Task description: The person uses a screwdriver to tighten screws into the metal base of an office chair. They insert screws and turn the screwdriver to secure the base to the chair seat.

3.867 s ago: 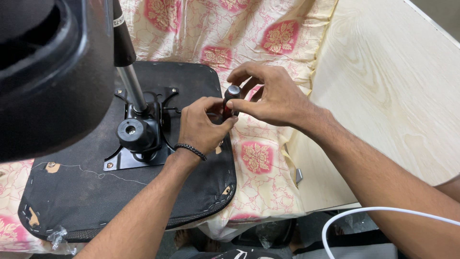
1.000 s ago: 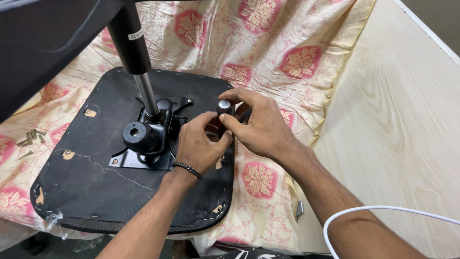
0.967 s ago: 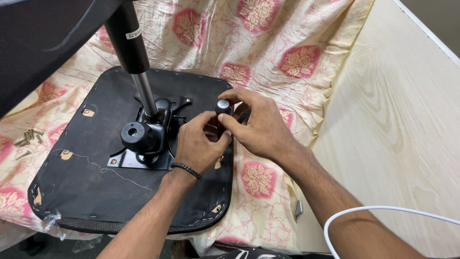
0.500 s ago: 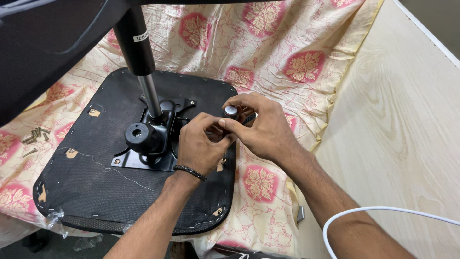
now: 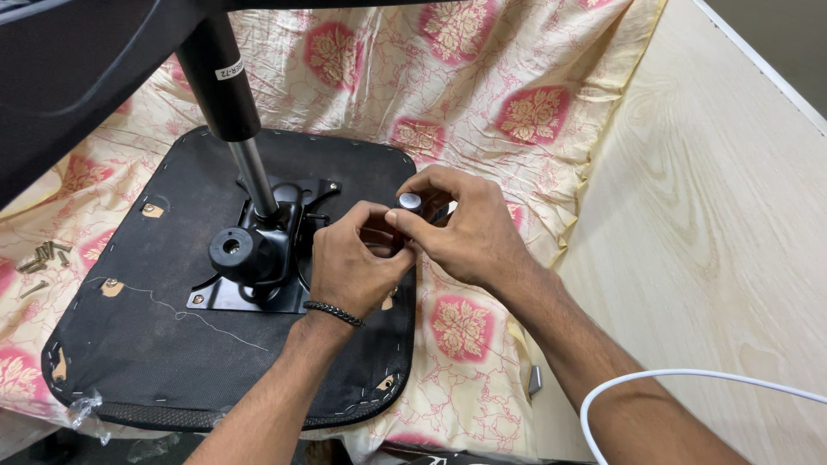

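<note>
A white cable (image 5: 689,383) arcs over the right forearm at the bottom of the view. Above it, the left hand (image 5: 353,263) and the right hand (image 5: 461,232) meet over the right edge of an upturned black chair seat (image 5: 155,344). Both are closed together on a small dark knob with a silvery cap (image 5: 410,202); the left fingers curl around its lower part, the right thumb and fingers pinch near the cap. How much of the piece lies hidden in the palms cannot be told. The knob sits between the hands, its long axis roughly upright, leaning slightly toward the right hand, which is nearer its top. Just left of the hands lies the black metal mechanism plate (image 5: 258,267) with the gas-lift column (image 5: 233,112) rising away. Farther left, loose screws (image 5: 43,258) rest on the floral cloth (image 5: 482,120). To the right lies a pale wooden board (image 5: 715,215).
</note>
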